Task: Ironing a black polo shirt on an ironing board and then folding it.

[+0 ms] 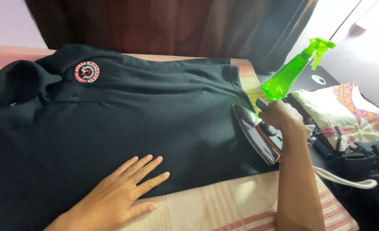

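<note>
Round red-white badge (87,72) on black shirt (155,115) chest.

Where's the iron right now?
In the head view the iron is right of centre, tilted on the right edge of the black polo shirt, gripped by the right hand, just below the green spray bottle.

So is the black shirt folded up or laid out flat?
Laid out flat. The black shirt is spread across the striped ironing surface, collar and round badge showing; the left hand lies flat on it, the right hand grips the iron.
</note>
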